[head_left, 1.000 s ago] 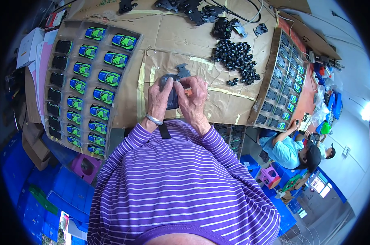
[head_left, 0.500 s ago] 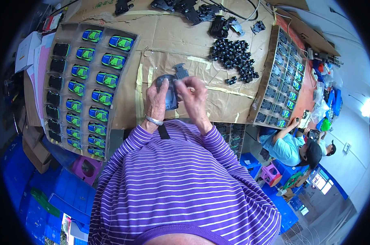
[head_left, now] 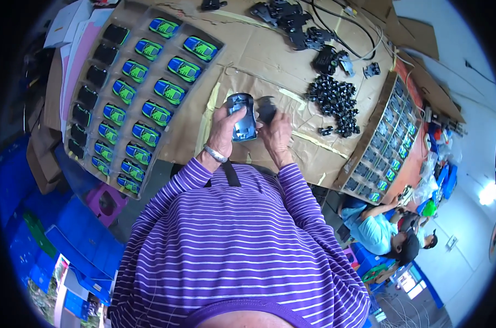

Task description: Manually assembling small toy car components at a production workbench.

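My left hand (head_left: 222,131) is closed around a toy car body shell (head_left: 245,124), its thumb pressed on the hollow inside that faces up. Beside it, my right hand (head_left: 279,134) grips a dark chassis plate (head_left: 266,109), slightly blurred, its far end sticking out beyond the fingers. A small gap shows between plate and shell. Both hands are above the cardboard-covered table (head_left: 248,57), near its front edge.
At left stands a divided tray (head_left: 203,72) of blue-green toy cars and dark shells. To the right lie a heap of small black wheel parts (head_left: 335,104) and another tray (head_left: 341,183). Black chassis parts (head_left: 294,24) and cables lie at the back. A co-worker (head_left: 376,229) sits far right.
The view has turned, shifting the table things rightward. The shell's hollow inside now shows more plainly, and the chassis plate has moved from its far edge to its right side, in my right hand.
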Motion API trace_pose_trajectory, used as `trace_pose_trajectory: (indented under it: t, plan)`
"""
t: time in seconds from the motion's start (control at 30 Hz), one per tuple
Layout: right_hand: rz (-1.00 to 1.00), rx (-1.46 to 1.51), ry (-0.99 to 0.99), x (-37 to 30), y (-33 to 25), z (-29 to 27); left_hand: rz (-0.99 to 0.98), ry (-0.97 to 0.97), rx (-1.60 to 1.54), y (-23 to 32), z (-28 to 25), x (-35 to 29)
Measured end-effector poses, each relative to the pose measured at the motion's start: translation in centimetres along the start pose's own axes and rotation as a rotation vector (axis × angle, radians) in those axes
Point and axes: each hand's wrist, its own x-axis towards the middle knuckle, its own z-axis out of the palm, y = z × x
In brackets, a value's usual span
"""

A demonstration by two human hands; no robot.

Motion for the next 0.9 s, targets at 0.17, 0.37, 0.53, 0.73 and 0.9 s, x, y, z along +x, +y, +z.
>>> trace_pose_trajectory:
  t: [0.17, 0.37, 0.53, 0.73, 0.9]
  plan:
    - [0.037, 0.302, 0.084, -0.2, -3.2, -9.0, -0.011, -0.128, -0.127, -0.1, -1.6, 0.6]
    - [-0.080, 0.133, -0.076, -3.5, -10.6, -14.5, 0.002, -0.200, -0.177, -0.1, 0.3, 0.1]
    - [-0.062, 0.146, -0.019, -3.3, -11.0, -12.9, 0.034, -0.211, 0.040, -0.7, 0.5, -0.7]
    - [-0.058, 0.111, -0.068, -3.2, -11.5, -12.9, 0.160, -0.239, 0.227, -2.5, -0.2, -0.2]
    - [-0.109, 0.039, -0.112, -3.4, -10.9, -12.9, 0.200, -0.179, 0.373, -2.9, -0.3, -0.1]
